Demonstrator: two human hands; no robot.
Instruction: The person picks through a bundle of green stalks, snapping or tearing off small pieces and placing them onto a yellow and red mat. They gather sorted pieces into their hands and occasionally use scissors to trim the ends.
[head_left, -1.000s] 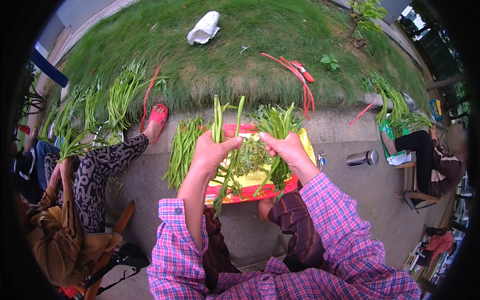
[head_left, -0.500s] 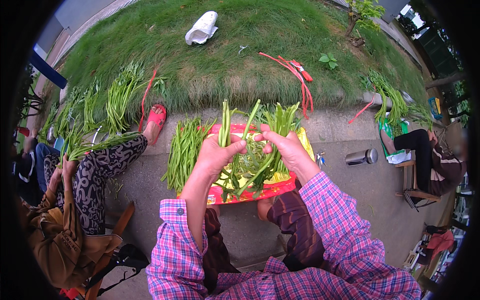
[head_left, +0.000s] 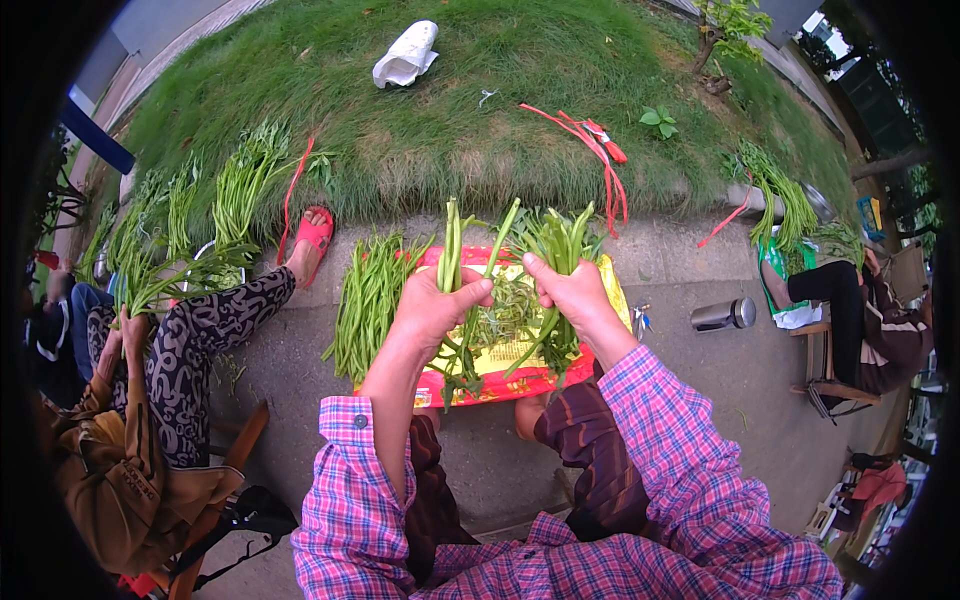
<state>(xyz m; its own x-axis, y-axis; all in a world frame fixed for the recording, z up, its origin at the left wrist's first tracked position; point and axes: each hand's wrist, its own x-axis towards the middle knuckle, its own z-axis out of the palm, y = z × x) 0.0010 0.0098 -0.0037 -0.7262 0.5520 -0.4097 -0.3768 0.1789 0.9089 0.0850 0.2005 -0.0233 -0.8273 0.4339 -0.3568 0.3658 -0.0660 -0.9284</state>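
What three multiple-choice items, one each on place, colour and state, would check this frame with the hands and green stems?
1. Where does the metal flask lie?
A. on the grass
B. on the pavement, right of the sack
C. on the sack

2. What colour is the sandal on the neighbour's foot?
A. red
B. blue
C. white

3. How are the hands holding the green stems?
A. both lie open and empty
B. only the right hand grips
C. left hand and right hand each grip a bunch

Answers:
1 B, it rests on bare pavement beside the red and yellow sack.
2 A, the strap is plainly red.
3 C, both hands close around green stems.
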